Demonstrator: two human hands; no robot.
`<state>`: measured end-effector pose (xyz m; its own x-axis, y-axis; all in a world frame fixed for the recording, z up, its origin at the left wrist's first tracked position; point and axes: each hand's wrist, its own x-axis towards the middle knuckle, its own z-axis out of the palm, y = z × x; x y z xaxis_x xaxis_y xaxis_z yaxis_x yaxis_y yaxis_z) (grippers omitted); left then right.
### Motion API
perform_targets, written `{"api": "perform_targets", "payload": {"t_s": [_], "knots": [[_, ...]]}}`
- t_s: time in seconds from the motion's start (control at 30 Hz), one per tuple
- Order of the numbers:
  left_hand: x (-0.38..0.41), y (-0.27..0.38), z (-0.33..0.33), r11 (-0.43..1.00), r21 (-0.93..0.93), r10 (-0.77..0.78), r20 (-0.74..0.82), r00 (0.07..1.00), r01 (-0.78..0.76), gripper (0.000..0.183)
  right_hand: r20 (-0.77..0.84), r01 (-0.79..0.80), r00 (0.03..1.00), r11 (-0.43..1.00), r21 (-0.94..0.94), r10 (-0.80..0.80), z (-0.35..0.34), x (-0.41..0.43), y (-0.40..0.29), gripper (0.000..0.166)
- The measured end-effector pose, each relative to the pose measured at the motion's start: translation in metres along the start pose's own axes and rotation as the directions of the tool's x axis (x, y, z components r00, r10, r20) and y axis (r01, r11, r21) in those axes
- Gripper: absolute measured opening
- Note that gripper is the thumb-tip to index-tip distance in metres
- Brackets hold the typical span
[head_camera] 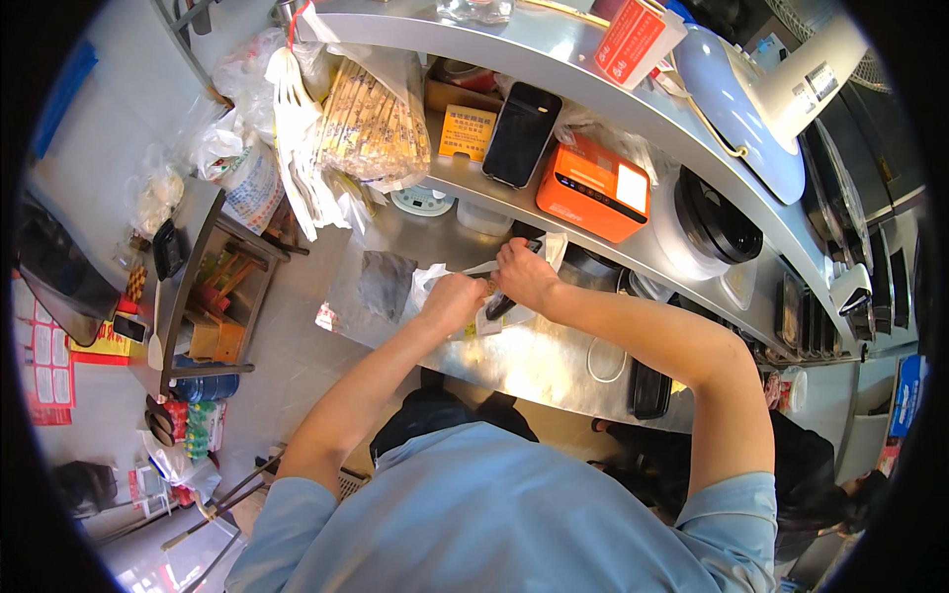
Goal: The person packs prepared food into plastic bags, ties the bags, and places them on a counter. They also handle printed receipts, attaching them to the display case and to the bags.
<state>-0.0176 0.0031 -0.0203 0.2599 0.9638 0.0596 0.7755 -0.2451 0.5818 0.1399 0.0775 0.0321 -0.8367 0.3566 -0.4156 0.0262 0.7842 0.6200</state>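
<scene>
Over the steel worktop (541, 363), my two hands meet, fingertips nearly touching. My left hand (454, 302) is pinched closed on part of a thin white plastic bag (428, 280); the exact grip is hidden by the fingers. My right hand (525, 276) curls around a dark elongated object (500, 307), whose ends show above and below the hand; its kind is unclear. Pale packaging (554, 250) sticks out past the right hand. A dark grey folded bag or cloth (387, 283) lies to the left of my hands.
A shelf above the worktop holds packed chopsticks (374, 122), a smartphone (522, 133), and an orange device (593, 191). White plastic bags (293, 141) hang at its left end. A black tray (649, 389) lies right. A person in dark clothes (804, 459) is at far right.
</scene>
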Motion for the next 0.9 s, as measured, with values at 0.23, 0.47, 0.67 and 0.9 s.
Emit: {"api": "perform_targets", "payload": {"t_s": [0.23,0.47,0.67,0.9], "knots": [[-0.032,0.039,-0.046,0.99,0.079,-0.047,-0.586,0.809,0.115,0.05,-0.121,-0.184,0.968,0.947,0.263,0.222,0.004,-0.052,-0.029,0.018],[-0.041,0.025,-0.045,0.974,-0.152,-0.226,-0.704,0.674,0.168,0.071,0.014,-0.266,0.962,0.926,0.268,0.272,0.013,-0.056,-0.043,0.025],[-0.016,0.015,-0.038,0.912,-0.206,-0.411,-0.443,0.797,0.356,0.057,-0.269,-0.34,0.858,0.876,0.343,0.438,0.005,-0.085,-0.032,0.039],[-0.044,-0.028,-0.047,0.783,-0.341,-0.6,-0.193,0.776,0.52,0.02,0.504,-0.753,0.508,0.076,0.654,0.698,0.1,-0.151,-0.157,0.056]]}}
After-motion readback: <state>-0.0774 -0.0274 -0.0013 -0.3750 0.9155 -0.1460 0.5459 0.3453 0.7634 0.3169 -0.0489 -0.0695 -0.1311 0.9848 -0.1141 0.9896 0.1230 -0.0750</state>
